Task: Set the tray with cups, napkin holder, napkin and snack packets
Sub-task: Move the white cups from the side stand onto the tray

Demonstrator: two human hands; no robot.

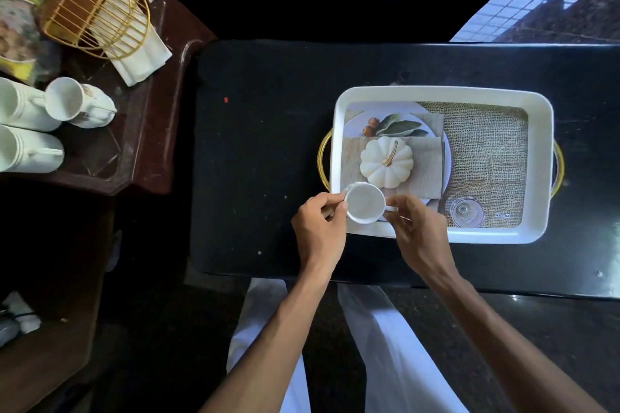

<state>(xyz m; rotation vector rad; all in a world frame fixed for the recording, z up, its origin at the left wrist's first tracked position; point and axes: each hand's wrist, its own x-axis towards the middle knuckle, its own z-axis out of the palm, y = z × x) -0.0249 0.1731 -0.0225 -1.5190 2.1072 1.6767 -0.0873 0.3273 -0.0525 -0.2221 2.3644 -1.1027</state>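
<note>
White cup (365,206) is upright at the near-left corner of the tray (436,90) on the black table (261,144); can't tell if it rests on the tray or hangs just above. Left hand (318,228) has its fingers curled, pinching the cup's left rim, and right hand (419,235) has its fingers curled, pinching the handle (392,208) on the cup's right side. Spare cups (63,102), napkin holder (97,7), napkins (141,57) and snack packets (16,10) lie well apart on the side table (157,144) at left.
</note>
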